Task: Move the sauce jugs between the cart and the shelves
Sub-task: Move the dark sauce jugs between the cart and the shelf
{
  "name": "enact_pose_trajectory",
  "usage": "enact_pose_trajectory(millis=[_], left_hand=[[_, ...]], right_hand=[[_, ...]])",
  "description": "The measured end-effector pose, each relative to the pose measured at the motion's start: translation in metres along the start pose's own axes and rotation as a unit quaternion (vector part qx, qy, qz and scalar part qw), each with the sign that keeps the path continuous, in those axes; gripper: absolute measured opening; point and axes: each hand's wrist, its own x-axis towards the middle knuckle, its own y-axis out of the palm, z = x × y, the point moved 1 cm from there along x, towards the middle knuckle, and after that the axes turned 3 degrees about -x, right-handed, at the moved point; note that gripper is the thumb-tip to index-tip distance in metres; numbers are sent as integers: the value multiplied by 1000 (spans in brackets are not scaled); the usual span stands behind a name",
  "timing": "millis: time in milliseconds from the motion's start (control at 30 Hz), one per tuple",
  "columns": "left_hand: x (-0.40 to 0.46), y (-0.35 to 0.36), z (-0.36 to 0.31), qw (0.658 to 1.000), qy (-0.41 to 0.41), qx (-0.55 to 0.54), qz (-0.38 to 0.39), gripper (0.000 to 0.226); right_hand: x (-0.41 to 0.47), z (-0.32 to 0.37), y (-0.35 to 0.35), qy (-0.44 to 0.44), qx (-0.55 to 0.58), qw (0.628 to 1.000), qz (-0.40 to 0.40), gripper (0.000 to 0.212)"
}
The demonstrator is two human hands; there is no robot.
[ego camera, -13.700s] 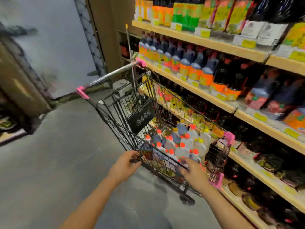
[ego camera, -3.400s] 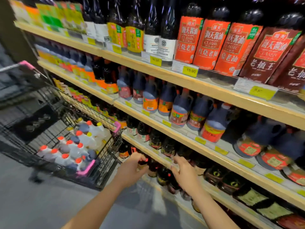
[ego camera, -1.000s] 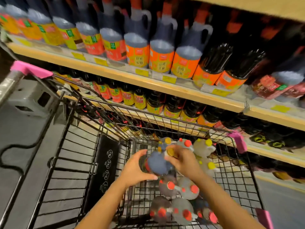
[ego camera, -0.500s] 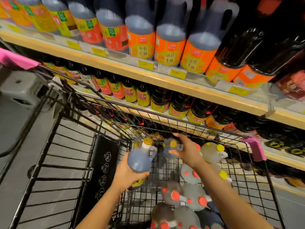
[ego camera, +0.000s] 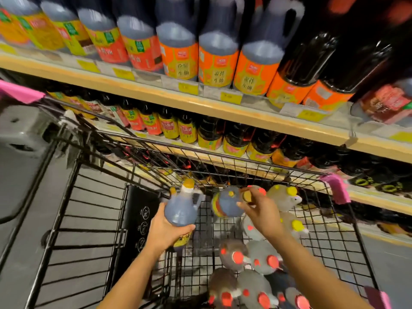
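My left hand (ego camera: 166, 230) grips a dark sauce jug with a yellow cap (ego camera: 181, 208) by its body, held upright above the wire cart (ego camera: 93, 219). My right hand (ego camera: 259, 211) closes on the cap end of a second yellow-capped jug (ego camera: 226, 204), which is tilted over the basket. Below lie several more jugs, red-capped ones (ego camera: 236, 256) near me and yellow-capped ones (ego camera: 284, 196) at the far side. A wooden shelf (ego camera: 200, 103) above carries rows of jugs with orange labels (ego camera: 217, 61).
The cart's pink corner guards (ego camera: 335, 189) sit close to the lower shelf of small bottles (ego camera: 187, 132). A black child-seat flap (ego camera: 140, 215) divides the cart. Grey floor (ego camera: 20, 197) lies to the left.
My left hand has raised its jug a little higher. My right hand has taken hold of the second yellow-capped jug and lifted it off the pile.
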Motion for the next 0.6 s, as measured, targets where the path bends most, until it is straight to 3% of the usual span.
enact_pose_trajectory(millis=[133,333,600], left_hand=[[-6,5,-51,998,43,17,35,92],[-18,47,-124,989,120,46,77,86],[-76,147,-187,962,205,92,158,82]], right_hand=[[-40,17,-53,6,76,996,-51,13],[-105,20,-122,18,48,990,-131,16],[-208,-31,-213,67,33,970,-231,18]])
